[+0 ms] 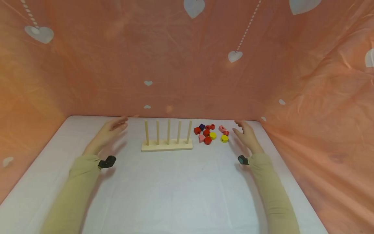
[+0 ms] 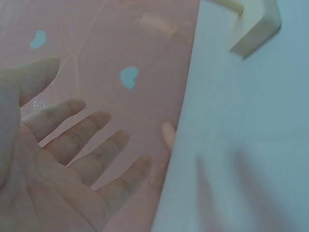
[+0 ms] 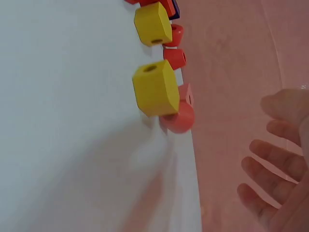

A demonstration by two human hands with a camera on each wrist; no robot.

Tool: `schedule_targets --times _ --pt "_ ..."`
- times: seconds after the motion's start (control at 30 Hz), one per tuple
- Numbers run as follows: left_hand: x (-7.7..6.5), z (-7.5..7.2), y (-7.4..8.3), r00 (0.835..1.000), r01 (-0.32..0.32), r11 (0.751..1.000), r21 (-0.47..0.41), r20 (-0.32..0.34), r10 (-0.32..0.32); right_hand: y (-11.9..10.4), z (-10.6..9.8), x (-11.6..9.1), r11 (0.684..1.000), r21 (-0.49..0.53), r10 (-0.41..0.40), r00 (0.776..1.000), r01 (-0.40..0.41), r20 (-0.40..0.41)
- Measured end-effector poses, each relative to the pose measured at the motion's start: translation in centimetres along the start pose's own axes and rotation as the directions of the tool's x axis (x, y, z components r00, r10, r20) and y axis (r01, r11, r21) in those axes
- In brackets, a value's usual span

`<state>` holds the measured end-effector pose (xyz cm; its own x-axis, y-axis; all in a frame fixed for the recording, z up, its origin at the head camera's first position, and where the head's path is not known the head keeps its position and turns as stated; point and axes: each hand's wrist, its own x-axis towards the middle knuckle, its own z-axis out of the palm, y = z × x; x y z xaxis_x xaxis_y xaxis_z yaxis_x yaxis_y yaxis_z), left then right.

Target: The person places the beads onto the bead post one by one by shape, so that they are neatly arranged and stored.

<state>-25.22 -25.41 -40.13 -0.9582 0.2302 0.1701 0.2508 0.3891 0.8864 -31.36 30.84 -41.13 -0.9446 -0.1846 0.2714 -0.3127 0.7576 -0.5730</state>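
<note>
My left hand point(image 1: 109, 131) hovers over the table left of a wooden peg stand point(image 1: 167, 148), its fingers spread and nothing in them; the left wrist view shows the bare palm point(image 2: 53, 179). The stand has several upright pegs on a flat base. My right hand point(image 1: 246, 134), also holding nothing, is raised just right of a loose group of beads. Nearest to it lie a yellow bead point(image 1: 224, 138), a red bead point(image 1: 226, 133) and a pink bead point(image 1: 222, 128). In the right wrist view, the near yellow bead point(image 3: 155, 89) shows a hole, and loosely bent fingers point(image 3: 265, 179) appear at right.
More red beads point(image 1: 207, 140), another yellow bead point(image 1: 213, 136), a pink bead point(image 1: 201, 138) and a dark purple bead point(image 1: 202, 127) lie between the stand and my right hand. An orange curtain point(image 1: 169, 58) with hearts encloses the back and sides of the white table point(image 1: 175, 191).
</note>
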Motion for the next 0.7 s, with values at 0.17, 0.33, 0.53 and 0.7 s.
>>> schedule_targets --times 0.17,0.33,0.53,0.7 --pt "-0.4 2.3 -1.2 0.999 0.042 0.986 -0.164 0.038 -0.036 -0.1 0.6 -0.5 0.997 0.072 0.004 1.000 -0.002 -0.028" --pt "-0.8 4.5 -2.0 0.996 0.061 0.985 -0.163 0.069 -0.050 -0.1 1.4 -1.1 0.984 0.125 0.118 0.992 -0.123 0.044" --pt "-0.6 5.7 -2.3 0.994 0.063 0.994 -0.092 0.100 -0.054 0.2 2.5 -1.1 0.972 0.150 0.166 0.981 -0.180 0.099" --pt "-0.6 6.3 -2.6 0.981 0.133 0.983 -0.127 0.156 -0.112 0.4 3.3 -0.5 0.968 0.183 0.154 0.982 -0.173 0.111"
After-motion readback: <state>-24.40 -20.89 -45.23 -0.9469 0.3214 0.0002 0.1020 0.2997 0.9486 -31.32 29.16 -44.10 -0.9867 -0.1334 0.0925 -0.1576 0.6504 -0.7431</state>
